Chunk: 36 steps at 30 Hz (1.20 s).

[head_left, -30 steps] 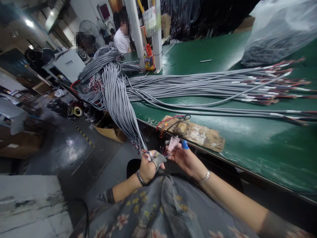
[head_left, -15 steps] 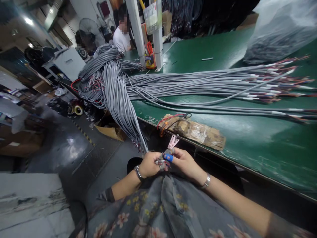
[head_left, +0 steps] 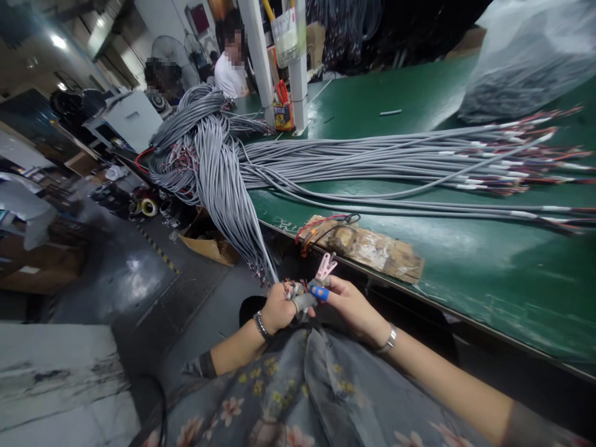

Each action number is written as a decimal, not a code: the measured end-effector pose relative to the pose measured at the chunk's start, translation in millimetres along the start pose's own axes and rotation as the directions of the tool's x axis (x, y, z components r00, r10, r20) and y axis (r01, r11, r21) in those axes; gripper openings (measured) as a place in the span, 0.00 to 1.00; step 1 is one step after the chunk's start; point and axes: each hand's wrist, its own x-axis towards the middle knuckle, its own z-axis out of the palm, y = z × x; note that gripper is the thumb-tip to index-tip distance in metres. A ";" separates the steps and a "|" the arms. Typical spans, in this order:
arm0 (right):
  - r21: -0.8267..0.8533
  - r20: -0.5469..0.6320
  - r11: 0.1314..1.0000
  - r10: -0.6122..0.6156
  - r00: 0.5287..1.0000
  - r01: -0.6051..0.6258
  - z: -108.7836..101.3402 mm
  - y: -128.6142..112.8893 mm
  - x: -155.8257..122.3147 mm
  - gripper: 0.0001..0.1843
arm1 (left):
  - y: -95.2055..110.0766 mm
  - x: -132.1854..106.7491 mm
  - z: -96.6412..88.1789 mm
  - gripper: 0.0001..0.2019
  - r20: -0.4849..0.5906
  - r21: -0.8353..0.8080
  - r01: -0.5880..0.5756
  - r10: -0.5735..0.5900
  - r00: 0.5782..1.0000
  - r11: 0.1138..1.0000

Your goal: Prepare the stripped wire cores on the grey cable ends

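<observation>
My left hand (head_left: 278, 309) is closed around the ends of grey cables, beside the bench's front edge. Small coloured wire ends (head_left: 294, 287) stick out above its fingers, and a grey wrap shows on the thumb. My right hand (head_left: 350, 305) meets it from the right, thumb and fingers pinched together, with blue tape (head_left: 320, 293) around the thumb. What lies in that pinch is too small to make out. A pink clothespin (head_left: 325, 266) stands just above the right fingertips; its lower end is hidden. Hanging off the bench, a thick bundle of grey cables (head_left: 223, 167) reaches down to my left hand.
On the green bench (head_left: 470, 261) more grey cables (head_left: 354, 162) lie lengthwise. A worn wooden block (head_left: 372, 245) with red and black leads sits at the edge. A plastic bag (head_left: 526, 68) lies back right, a white post (head_left: 300, 68) rises behind. Another person (head_left: 230, 74) is beyond.
My left hand has turned, so the wire ends now point up above its fingers and its wrapped thumb shows. My right hand stays almost in place by the clothespin.
</observation>
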 end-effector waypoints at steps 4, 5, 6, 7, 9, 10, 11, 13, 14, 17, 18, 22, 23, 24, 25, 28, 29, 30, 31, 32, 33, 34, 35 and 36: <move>-0.031 -0.067 1.000 -0.004 0.998 0.002 1.0 1.2 2.0 0.19 | -0.2 -1.0 1.0 0.24 -0.049 -0.014 0.026 -0.027 0.998 1.000; -0.037 -0.090 0.999 -0.005 0.996 0.002 1.0 1.9 2.2 0.19 | -1.0 -1.2 1.1 0.24 -0.054 -0.024 0.027 -0.029 0.998 0.999; -0.034 -0.112 0.999 -0.003 0.994 -0.001 0.9 2.8 2.4 0.19 | -2.0 -1.4 1.2 0.24 -0.057 -0.033 0.028 -0.030 0.998 0.999; -0.026 -0.127 1.000 0.006 0.992 -0.009 0.9 3.8 2.5 0.19 | -3.0 -1.5 1.3 0.23 -0.060 -0.042 0.032 -0.034 0.998 0.999; 0.002 -0.140 0.999 0.033 0.990 -0.033 1.0 5.8 2.6 0.19 | -4.6 -1.6 1.5 0.23 -0.066 -0.055 0.045 -0.049 0.997 0.997; 0.016 -0.142 0.999 0.046 0.989 -0.044 1.2 6.6 2.8 0.19 | -5.1 -1.6 1.7 0.24 -0.069 -0.058 0.052 -0.056 0.996 0.997; 0.028 -0.145 0.998 0.055 0.988 -0.051 1.4 7.2 3.0 0.19 | -5.5 -1.6 2.0 0.24 -0.073 -0.060 0.056 -0.060 0.996 0.997; 0.040 -0.151 0.997 0.064 0.986 -0.058 1.9 7.8 3.5 0.18 | -5.9 -1.5 2.5 0.24 -0.085 -0.065 0.060 -0.065 0.994 0.996; 0.044 -0.156 0.998 0.060 0.986 -0.054 2.1 7.8 3.8 0.18 | -6.0 -1.5 2.7 0.24 -0.095 -0.069 0.059 -0.065 0.993 0.996; 0.039 -0.154 0.999 0.037 0.987 -0.031 2.5 6.6 4.4 0.18 | -6.3 -1.2 3.1 0.24 -0.114 -0.074 0.042 -0.050 0.992 0.996; 0.031 -0.148 0.999 0.026 0.989 -0.022 2.8 5.7 4.4 0.18 | -6.3 -1.2 3.1 0.24 -0.113 -0.066 0.036 -0.043 0.993 0.997; -0.017 -0.105 1.000 0.001 0.995 -0.003 6.0 -0.3 3.4 0.19 | -6.2 -1.5 3.3 0.23 -0.113 -0.012 0.010 -0.011 0.993 1.000; -0.027 -0.097 1.000 0.000 0.995 -0.003 7.2 -2.1 3.2 0.20 | -6.1 -1.7 3.5 0.22 -0.118 0.000 -0.002 0.001 0.993 1.000; -0.032 -0.091 0.999 0.000 0.996 -0.003 8.3 -3.7 3.1 0.20 | -6.0 -2.0 3.8 0.22 -0.125 0.009 -0.014 0.015 0.992 1.000; -0.034 -0.091 0.999 0.001 0.996 -0.004 9.2 -5.0 3.1 0.20 | -5.8 -2.2 4.1 0.21 -0.131 0.017 -0.025 0.027 0.991 1.000; -0.038 -0.125 0.999 0.000 0.992 -0.004 9.8 -5.8 3.6 0.20 | -5.5 -2.5 5.1 0.20 -0.150 0.017 -0.035 0.037 0.988 0.999; -0.040 -0.144 0.999 -0.001 0.990 -0.004 9.5 -5.0 3.9 0.20 | -5.3 -2.5 5.3 0.21 -0.152 0.007 -0.031 0.032 0.988 0.999; -0.040 -0.164 0.999 -0.002 0.986 -0.004 9.0 -3.7 4.1 0.20 | -5.1 -2.4 5.5 0.22 -0.151 -0.006 -0.027 0.026 0.988 1.000; -0.034 -0.181 0.999 -0.001 0.984 -0.005 8.6 -2.1 4.4 0.21 | -4.7 -2.3 5.7 0.22 -0.151 -0.021 -0.024 0.020 0.988 1.000; -0.021 -0.192 1.000 0.003 0.981 -0.007 8.4 -0.2 4.6 0.21 | -4.3 -2.3 5.8 0.23 -0.154 -0.035 -0.022 0.016 0.988 0.999; -0.001 -0.198 1.000 0.010 0.980 -0.011 8.4 1.8 4.9 0.21 | -3.8 -2.3 5.9 0.24 -0.160 -0.048 -0.023 0.015 0.987 0.999; 0.023 -0.198 1.000 0.021 0.980 -0.017 8.6 3.8 5.1 0.21 | -3.3 -2.3 5.9 0.24 -0.168 -0.060 -0.028 0.017 0.986 0.998; 0.051 -0.195 0.998 0.031 0.980 -0.022 8.9 5.6 5.3 0.21 | -2.8 -2.4 6.0 0.24 -0.176 -0.072 -0.033 0.020 0.984 0.997; 0.080 -0.189 0.996 0.042 0.981 -0.027 9.2 7.3 5.5 0.20 | -2.5 -2.5 6.0 0.24 -0.181 -0.083 -0.034 0.019 0.983 0.996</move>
